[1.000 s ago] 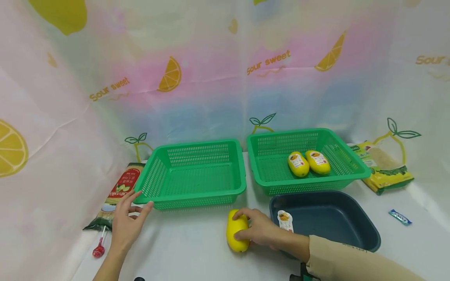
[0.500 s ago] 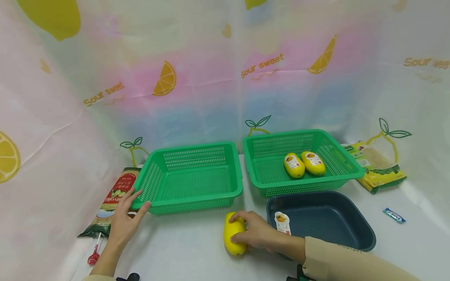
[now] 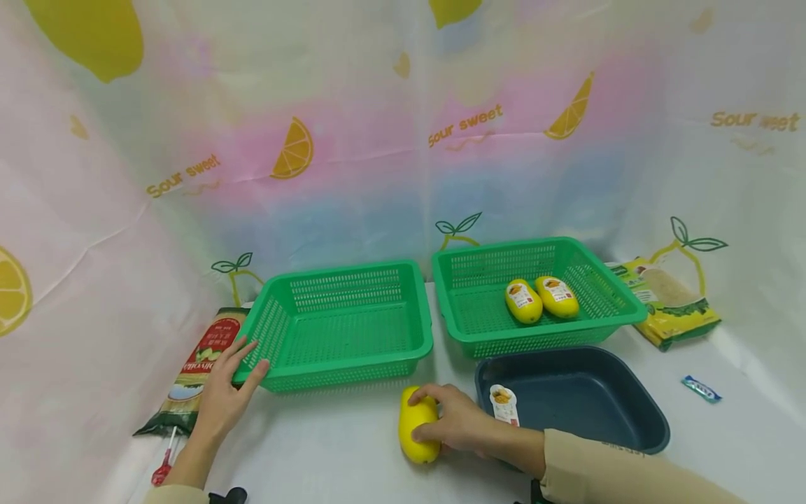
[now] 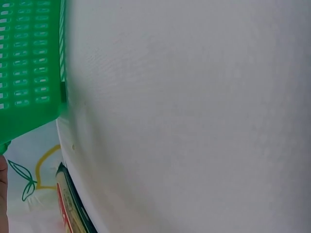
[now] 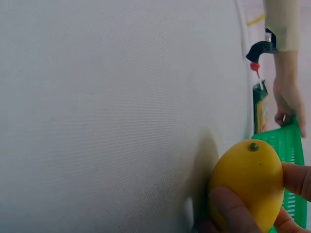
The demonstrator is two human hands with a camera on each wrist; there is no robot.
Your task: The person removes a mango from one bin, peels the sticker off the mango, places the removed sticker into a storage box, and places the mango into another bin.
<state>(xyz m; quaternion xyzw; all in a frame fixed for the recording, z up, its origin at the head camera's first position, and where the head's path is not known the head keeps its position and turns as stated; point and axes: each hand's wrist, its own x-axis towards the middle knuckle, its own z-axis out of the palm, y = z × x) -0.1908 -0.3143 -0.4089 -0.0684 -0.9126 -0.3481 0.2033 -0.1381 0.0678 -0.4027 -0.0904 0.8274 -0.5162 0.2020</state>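
White tabletop (image 3: pixel 327 455): right hand (image 3: pixel 456 423) grasps mango (image 3: pixel 417 429), stem visible wrist-side; left hand (image 3: pixel 225 395) released.

Plain yellow oval fruit (image 3: pixel 417 431), green dot at stem end. 2 perforated bright-green plastic baskets (image 3: pixel 343 329) (image 3: pixel 535 297), right one with 2 yellow label-stickered fruits (image 3: pixel 522 301) (image 3: pixel 557 296). Dark navy plastic tub (image 3: pixel 576 399). White tablecloth (image 3: pixel 340 455). Pastel backdrop (image 3: pixel 378 140) (lemon slices, orange "Sour sweet" lettering). Beige sleeve (image 3: pixel 617 472).

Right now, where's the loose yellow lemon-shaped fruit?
In the head view, the yellow lemon-shaped fruit lies on the white table, gripped by the right hand, before the empty green basket, left of the dark blue tub.
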